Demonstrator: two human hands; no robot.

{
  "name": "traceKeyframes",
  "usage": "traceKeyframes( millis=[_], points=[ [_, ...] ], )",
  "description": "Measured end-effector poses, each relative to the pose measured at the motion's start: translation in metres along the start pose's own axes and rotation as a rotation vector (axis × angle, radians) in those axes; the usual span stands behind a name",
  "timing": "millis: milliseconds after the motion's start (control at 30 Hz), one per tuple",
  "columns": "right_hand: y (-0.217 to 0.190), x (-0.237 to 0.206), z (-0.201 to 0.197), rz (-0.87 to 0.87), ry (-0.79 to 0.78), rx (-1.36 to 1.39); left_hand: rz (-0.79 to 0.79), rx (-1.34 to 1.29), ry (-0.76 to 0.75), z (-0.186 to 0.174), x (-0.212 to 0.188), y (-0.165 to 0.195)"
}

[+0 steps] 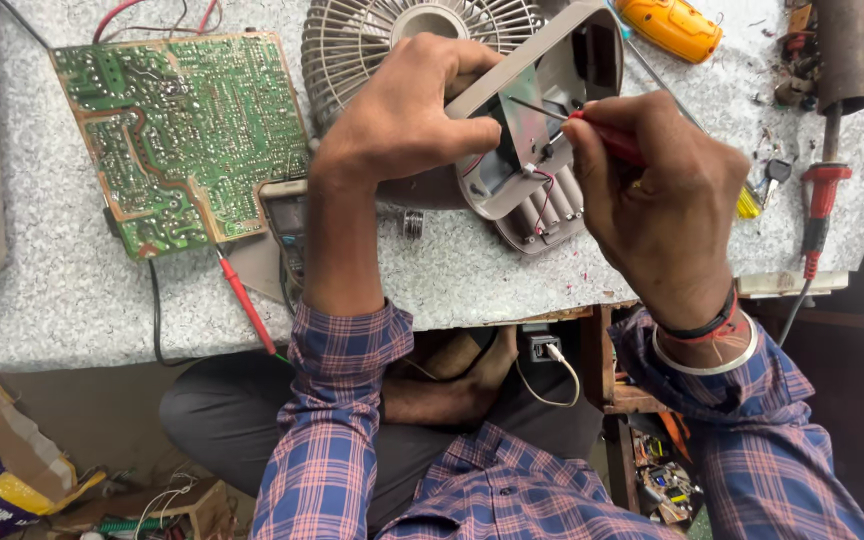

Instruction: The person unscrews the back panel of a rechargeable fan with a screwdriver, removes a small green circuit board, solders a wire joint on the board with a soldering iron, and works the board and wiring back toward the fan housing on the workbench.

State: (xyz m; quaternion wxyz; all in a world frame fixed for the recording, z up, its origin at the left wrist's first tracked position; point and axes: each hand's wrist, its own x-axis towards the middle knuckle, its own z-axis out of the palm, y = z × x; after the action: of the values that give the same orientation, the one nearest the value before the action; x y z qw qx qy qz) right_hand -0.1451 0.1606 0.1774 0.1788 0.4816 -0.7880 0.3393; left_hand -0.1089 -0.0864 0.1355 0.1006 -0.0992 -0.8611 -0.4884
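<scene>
A small beige table fan (397,40) lies on the speckled worktop, its open base (542,110) turned up towards me. My left hand (402,115) grips the base's near edge and steadies it. My right hand (667,200) holds a red-handled screwdriver (607,138), whose thin shaft reaches into the base beside a small metal plate. Thin red and white wires (544,195) run out of the opening over the ribbed underside.
A large green circuit board (182,130) lies at the left, with a multimeter (287,225) and red probe (244,300) beside it. A yellow tool (670,25), a soldering iron with red grip (820,205) and a dark pipe (842,50) lie at the right.
</scene>
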Motion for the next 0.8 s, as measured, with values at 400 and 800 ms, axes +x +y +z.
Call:
traceKeyframes(
  millis=[400, 800],
  points=[
    [-0.015, 0.017, -0.011, 0.048, -0.167, -0.279, -0.044, -0.118, -0.041, -0.005, -0.003, -0.003],
    [-0.005, 0.011, -0.010, 0.018, -0.133, -0.098, -0.071, -0.198, -0.059, -0.003, -0.001, -0.006]
  ],
)
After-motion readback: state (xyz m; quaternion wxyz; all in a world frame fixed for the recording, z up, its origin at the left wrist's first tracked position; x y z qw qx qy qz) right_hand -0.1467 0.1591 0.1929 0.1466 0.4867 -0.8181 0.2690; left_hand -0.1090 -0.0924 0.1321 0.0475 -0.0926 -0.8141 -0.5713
